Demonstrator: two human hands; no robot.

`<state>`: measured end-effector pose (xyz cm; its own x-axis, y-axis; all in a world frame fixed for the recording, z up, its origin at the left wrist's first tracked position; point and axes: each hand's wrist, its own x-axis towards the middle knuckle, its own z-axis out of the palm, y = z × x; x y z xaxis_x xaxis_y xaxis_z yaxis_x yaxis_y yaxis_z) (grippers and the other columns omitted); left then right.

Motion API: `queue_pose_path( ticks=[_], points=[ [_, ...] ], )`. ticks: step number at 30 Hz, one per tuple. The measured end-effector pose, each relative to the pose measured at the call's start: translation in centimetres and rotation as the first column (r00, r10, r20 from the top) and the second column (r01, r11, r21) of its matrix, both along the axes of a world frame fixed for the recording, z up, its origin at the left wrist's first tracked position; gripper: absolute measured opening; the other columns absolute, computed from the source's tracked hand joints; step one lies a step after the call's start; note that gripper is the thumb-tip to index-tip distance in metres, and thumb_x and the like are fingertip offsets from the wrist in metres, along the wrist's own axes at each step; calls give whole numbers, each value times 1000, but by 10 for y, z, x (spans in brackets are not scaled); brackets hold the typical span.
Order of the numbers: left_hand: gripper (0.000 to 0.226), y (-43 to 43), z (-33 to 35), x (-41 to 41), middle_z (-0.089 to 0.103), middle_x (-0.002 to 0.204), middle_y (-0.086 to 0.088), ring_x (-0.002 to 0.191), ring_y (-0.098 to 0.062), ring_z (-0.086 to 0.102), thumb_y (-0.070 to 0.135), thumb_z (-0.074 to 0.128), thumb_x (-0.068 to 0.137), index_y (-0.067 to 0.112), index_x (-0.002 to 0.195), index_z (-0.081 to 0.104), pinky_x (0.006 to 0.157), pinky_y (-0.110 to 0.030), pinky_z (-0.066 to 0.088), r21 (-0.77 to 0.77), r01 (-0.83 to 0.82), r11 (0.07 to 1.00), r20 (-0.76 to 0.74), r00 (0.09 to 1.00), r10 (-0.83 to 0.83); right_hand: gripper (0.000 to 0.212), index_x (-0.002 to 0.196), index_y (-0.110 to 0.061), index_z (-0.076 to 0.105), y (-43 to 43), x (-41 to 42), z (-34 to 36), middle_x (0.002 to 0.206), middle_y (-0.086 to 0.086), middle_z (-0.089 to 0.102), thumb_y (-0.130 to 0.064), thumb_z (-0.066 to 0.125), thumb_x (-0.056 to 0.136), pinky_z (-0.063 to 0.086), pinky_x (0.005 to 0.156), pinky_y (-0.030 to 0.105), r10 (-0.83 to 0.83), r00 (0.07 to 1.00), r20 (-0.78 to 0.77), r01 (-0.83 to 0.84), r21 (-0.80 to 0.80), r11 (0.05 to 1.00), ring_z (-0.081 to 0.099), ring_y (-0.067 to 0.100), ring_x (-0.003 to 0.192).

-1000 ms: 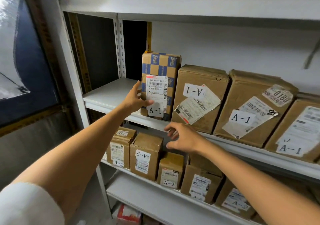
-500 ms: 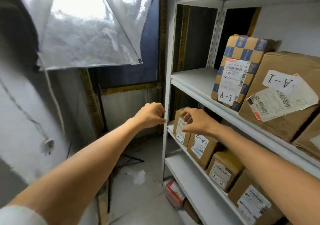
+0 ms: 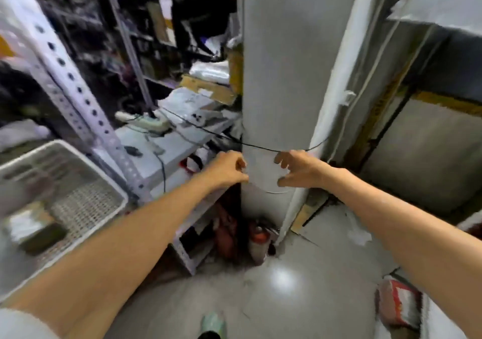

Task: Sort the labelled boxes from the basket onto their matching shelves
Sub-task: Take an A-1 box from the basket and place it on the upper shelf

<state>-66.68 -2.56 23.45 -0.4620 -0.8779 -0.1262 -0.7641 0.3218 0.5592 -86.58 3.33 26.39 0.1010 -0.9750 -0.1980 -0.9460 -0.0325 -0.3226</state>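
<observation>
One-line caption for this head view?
Left hand and right hand, both empty, held out before a grey pillar; the basket at lower left holds a box.

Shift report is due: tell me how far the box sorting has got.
Done: cannot tell, the labelled shelves are out of view. In hand: nothing; left hand and right hand are both empty. To do: at least one box lies in the basket, blurred.
</observation>
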Motion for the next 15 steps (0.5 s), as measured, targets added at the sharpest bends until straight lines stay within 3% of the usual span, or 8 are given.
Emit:
queue_pose_path(
  ticks=[4,8,12,15],
  points=[
    [31,14,8,156,66,105,-7,96,-23,62,25,70,83,11,110,62,84,-36,52,8,-264,965,55,963,263,43,113,-6,56,-41,130,-3,106,15,63,-25,69,77,49,79,42,273,962,5,-273,-1,962,59,31,94],
    [33,43,6,284,67,103,-5,91,-22,64,28,73,82,12,109,63,82,-40,55,-21,-496,868,99,863,495,49,123,-11,52,-70,251,1,112,4,58,-28,69,80,49,85,37,507,861,43,-508,1,862,55,21,98],
    [34,70,-6,386,64,104,-2,97,-22,63,28,73,82,11,110,62,86,-40,53,-26,-660,751,109,745,659,48,123,-8,52,-83,372,-1,115,3,56,-26,71,82,48,88,37,662,746,66,-663,-9,748,56,24,103],
    [35,80,-21,450,66,106,-4,96,-22,63,30,74,80,10,107,63,83,-40,54,5,-741,671,105,668,737,51,125,-8,52,-92,449,-11,117,12,59,-24,71,80,49,87,40,732,676,81,-736,15,677,57,27,103]
  ],
)
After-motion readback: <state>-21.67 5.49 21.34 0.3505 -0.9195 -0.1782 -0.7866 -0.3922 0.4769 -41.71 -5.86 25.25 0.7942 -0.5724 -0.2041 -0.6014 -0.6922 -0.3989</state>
